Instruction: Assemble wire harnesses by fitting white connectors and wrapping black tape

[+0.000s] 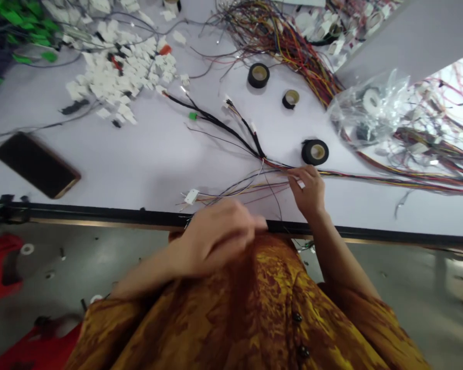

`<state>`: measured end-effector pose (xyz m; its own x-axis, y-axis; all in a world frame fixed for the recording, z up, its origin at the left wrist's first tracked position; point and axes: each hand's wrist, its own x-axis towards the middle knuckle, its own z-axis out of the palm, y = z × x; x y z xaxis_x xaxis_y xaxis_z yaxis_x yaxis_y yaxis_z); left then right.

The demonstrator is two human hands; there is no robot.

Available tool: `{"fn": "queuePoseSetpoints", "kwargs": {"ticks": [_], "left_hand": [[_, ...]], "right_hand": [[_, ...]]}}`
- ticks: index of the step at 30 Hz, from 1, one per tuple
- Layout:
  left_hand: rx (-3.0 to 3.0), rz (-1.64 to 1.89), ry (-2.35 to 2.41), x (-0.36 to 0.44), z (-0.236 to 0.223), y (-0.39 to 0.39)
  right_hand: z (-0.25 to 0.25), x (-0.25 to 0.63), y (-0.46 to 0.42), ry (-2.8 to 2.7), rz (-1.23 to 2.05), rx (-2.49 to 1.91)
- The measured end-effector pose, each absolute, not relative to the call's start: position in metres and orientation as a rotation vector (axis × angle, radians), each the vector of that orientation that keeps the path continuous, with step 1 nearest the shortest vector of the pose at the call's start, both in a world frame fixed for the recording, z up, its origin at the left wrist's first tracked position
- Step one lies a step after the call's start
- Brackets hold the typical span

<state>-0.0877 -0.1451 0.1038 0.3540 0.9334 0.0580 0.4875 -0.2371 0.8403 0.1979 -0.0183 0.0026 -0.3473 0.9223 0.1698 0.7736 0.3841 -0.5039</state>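
Observation:
My right hand pinches a bundle of coloured wires that runs off to the right across the pale table. My left hand hangs over the table's near edge, fingers curled and slightly blurred, close to several thin loose wires. Whether it holds one, I cannot tell. A small white connector ends those wires at left. Above them, black-sleeved branches of a wire harness fan out, ending in small connectors.
Black tape rolls lie near my right hand, with two more behind. A heap of white connectors, a tangle of wires, a plastic bag and a dark phone share the table.

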Motion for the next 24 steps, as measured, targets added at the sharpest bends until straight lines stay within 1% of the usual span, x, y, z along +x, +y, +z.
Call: {"fn": "queuePoseSetpoints", "kwargs": {"ticks": [1,4,7,11,19,24], "left_hand": [[1.839,0.794,1.358,-0.081,0.084,-0.128],[1.884,0.746,1.543,-0.058,0.028,-0.084],[1.9,0.704,1.664,-0.048,-0.001,-0.055],[1.936,0.599,1.816,-0.058,-0.003,-0.026],[2.12,0.182,1.83,-0.074,0.011,0.007],[2.219,0.144,1.81,-0.079,0.019,0.02]], "right_hand": [[0.003,0.201,-0.015,-2.244,0.432,-1.481],[0.006,0.208,-0.008,-2.383,0.392,-1.528],[0.009,0.209,-0.007,-2.468,0.399,-1.586],[0.01,0.209,-0.009,-2.499,0.42,-1.609],[0.011,0.212,0.004,-2.417,0.358,-1.693],[0.007,0.208,0.02,-2.494,0.45,-1.642]]}}
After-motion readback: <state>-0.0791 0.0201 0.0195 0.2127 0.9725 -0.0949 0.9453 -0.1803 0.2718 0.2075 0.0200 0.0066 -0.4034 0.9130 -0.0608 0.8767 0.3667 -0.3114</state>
